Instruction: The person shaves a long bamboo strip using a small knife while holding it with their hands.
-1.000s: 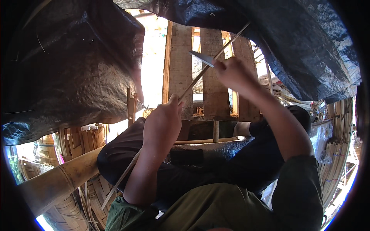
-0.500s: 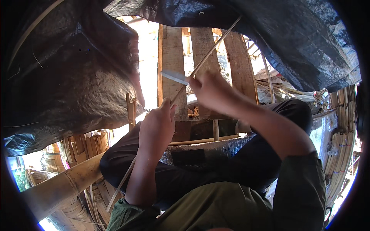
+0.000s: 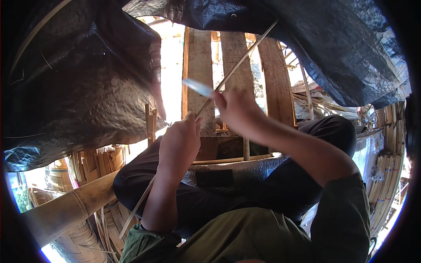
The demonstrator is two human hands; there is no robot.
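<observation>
Black tarp point(image 3: 87, 79) is hanging far left & overhead, thick bamboo pole point(image 3: 66, 210) lying near left. Left hand point(image 3: 177, 144) is gripping closed round a thin bamboo strip point(image 3: 239, 61) slanting up far right; right hand point(image 3: 237, 109), fingers clamped on a knife point(image 3: 197, 87), is holding the blade against the strip.

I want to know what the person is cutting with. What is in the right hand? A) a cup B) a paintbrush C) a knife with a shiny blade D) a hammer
C: the right hand grips a knife, its pale blade laid across the thin bamboo strip that the left hand holds.
</observation>
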